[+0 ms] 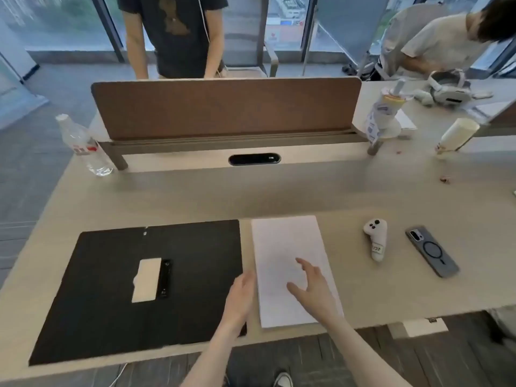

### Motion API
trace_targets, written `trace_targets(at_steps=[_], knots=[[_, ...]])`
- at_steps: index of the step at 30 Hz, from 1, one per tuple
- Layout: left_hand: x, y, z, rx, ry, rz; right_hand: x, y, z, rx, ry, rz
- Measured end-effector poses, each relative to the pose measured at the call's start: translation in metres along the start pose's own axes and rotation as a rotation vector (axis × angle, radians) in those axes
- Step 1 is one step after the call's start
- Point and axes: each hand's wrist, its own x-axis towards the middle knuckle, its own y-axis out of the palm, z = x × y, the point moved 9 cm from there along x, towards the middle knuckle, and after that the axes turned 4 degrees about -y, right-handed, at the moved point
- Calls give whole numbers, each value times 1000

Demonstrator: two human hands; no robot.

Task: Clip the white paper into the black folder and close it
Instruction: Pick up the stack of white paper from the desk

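The black folder (111,289) lies open and flat on the desk at the left, with a clip (163,278) and a white label in its middle. The white paper (282,241) lies flat just right of the folder. My left hand (240,298) is at the gap between folder and paper, fingers together and edge-on, holding nothing. My right hand (312,286) hovers over the lower half of the paper with fingers spread apart; I cannot tell whether it touches the sheet.
A white controller (375,237) and a phone (431,251) lie right of the paper. A water bottle (82,143) stands at the back left by the brown divider (226,107). Bottles and a headset sit far right. Two people stand beyond the desk.
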Motion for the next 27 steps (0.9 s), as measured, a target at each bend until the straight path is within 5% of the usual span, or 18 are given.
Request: trace_targets(at_steps=[4,7,11,17,20,23,27], knots=[[11,19,40,-8,-204,-160,-17,25,-33,-427,-14,131],[20,29,42,48,-283,-208,-21,32,-43,-435,-12,103],[38,54,35,-22,-316,-76,-18,33,-47,-453,-11,132],[40,54,34,109,-156,-62,-17,30,-48,-443,-22,184],[24,27,21,60,-23,-100,-16,22,-38,-296,-29,229],[11,3,14,-3,36,-40,-14,-15,-41,55,152,83],[-3,-50,37,-139,43,30,-7,8,-18,531,398,242]])
